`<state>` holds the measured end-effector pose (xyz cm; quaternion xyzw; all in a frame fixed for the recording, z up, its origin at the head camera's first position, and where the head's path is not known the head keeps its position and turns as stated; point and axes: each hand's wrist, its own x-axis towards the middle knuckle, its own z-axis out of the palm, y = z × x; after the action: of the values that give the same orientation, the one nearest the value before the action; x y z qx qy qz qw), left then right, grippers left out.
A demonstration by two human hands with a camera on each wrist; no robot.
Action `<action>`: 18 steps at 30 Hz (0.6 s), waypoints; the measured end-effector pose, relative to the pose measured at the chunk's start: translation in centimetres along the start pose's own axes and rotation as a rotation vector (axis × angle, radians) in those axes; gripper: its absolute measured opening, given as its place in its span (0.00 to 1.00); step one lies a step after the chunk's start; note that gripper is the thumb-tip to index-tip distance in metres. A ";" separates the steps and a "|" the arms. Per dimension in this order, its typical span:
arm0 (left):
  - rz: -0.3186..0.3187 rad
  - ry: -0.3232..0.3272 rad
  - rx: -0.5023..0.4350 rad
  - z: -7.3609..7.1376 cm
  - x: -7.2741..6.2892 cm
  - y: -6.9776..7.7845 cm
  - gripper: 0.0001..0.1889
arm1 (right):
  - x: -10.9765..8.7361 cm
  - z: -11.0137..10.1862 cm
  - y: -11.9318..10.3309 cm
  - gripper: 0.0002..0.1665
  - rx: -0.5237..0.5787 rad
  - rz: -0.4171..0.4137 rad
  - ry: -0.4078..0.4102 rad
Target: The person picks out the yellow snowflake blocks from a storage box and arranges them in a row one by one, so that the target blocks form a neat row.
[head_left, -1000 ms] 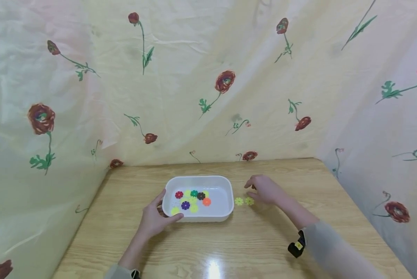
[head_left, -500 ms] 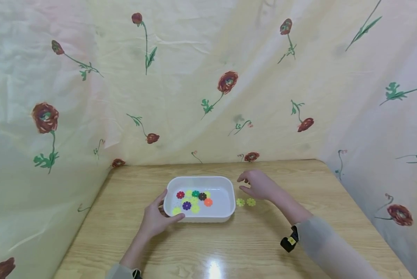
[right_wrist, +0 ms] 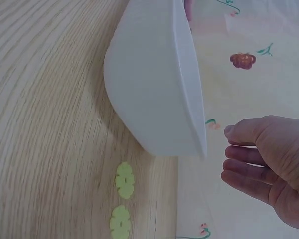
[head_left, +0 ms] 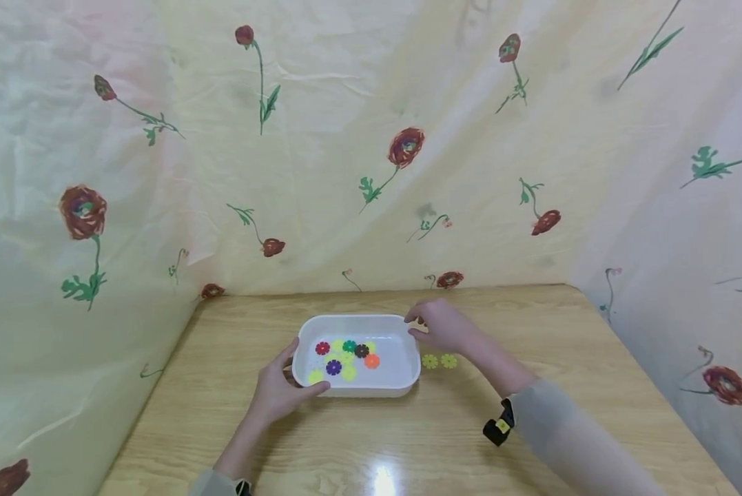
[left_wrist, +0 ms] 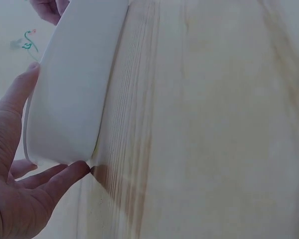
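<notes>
A white plastic tray [head_left: 398, 362] stands on the wooden table. Inside lie several small flower-shaped discs, among them a red disc [head_left: 322, 348], a purple disc [head_left: 333, 367], a green disc [head_left: 349, 346] and an orange disc [head_left: 372, 361]. My left hand [head_left: 277, 393] grips the tray's left end, thumb on the front rim; in the left wrist view its fingers bear on the tray wall [left_wrist: 74, 89]. At the far right corner is my right hand [head_left: 445, 327], fingers loosely bent. The right wrist view shows nothing between them and a gap to the rim.
Two yellow flower-shaped discs, a nearer one [right_wrist: 124, 180] and a farther one [right_wrist: 120, 222], lie on the wooden table [head_left: 371, 441] just right of the tray. A flower-printed cloth [head_left: 321, 172] hangs behind the table and along both sides.
My right hand has moved left, from over the two yellow discs to the tray's far right corner. The left hand keeps its grip on the tray. The view has shifted slightly.
</notes>
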<state>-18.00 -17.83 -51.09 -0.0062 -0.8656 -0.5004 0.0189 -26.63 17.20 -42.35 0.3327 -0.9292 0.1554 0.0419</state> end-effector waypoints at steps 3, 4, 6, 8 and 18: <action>-0.013 0.001 0.001 0.1 0.0 0.1 0.60 | 0.3 0.1 -0.4 0.11 0.002 -0.006 -0.004; -0.015 0.004 0.001 0.1 0.0 0.1 0.60 | 0.4 0.2 -0.6 0.11 0.005 -0.007 -0.008; -0.013 0.006 -0.001 0.1 0.1 0.2 0.60 | 0.8 0.4 -0.8 0.12 0.002 -0.012 -0.016; -0.004 0.007 0.001 0.1 0.1 0.1 0.60 | 1.1 0.6 -1.0 0.12 -0.004 -0.011 -0.026; 0.007 0.007 -0.002 0.1 0.1 -0.1 0.60 | 2.8 1.9 -2.2 0.12 -0.019 -0.061 -0.067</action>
<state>-18.15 -17.80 -51.25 -0.0074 -0.8649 -0.5013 0.0237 -27.34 13.30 -43.11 0.3655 -0.9209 0.1340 0.0187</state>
